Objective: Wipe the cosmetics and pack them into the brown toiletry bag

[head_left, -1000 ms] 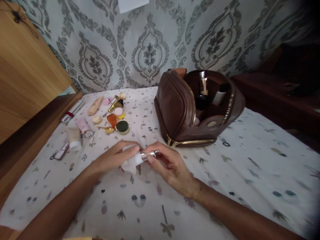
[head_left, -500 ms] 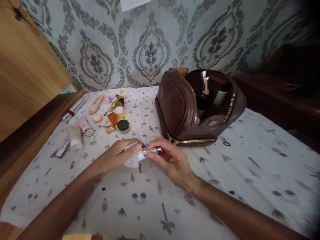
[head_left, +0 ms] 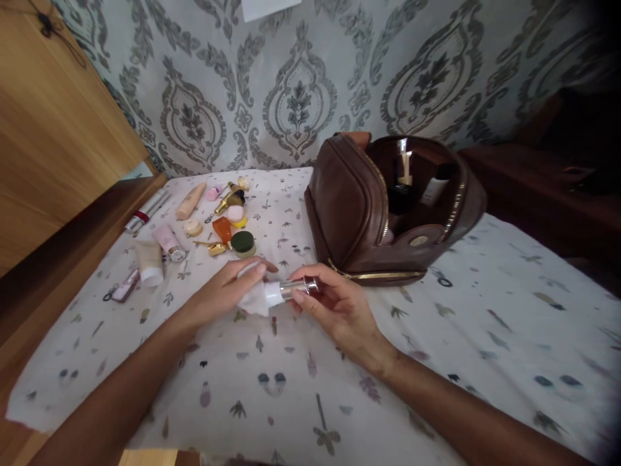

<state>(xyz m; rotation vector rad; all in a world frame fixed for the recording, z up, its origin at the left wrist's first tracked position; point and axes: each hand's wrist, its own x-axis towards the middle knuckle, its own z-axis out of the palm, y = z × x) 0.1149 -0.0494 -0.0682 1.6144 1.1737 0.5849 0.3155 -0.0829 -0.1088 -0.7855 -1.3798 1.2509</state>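
Note:
A small white cosmetic bottle with a shiny silver cap [head_left: 292,288] is held level above the cloth, between my two hands. My right hand [head_left: 345,317] pinches its silver part between thumb and fingers. My left hand [head_left: 224,285] is closed on a white tissue [head_left: 253,303], which wraps the bottle's white end; that end is mostly hidden. Just behind my hands stands a brown leather bag [head_left: 347,200], unzipped, with a few cosmetics inside, among them a white bottle with a dark cap [head_left: 434,188].
To the left lie several cosmetics: a beige tube [head_left: 149,262], a pink tube [head_left: 168,241], a dark green-lidded jar [head_left: 243,243], an orange piece [head_left: 222,229] and a peach tube [head_left: 191,201]. A printed white cloth [head_left: 272,414] covers the surface. A wooden panel [head_left: 63,103] stands left.
My hands have drawn slightly apart, so more of the bottle's white part and silver cap shows. The view has shifted a little; the bag and the scattered cosmetics stay where they were.

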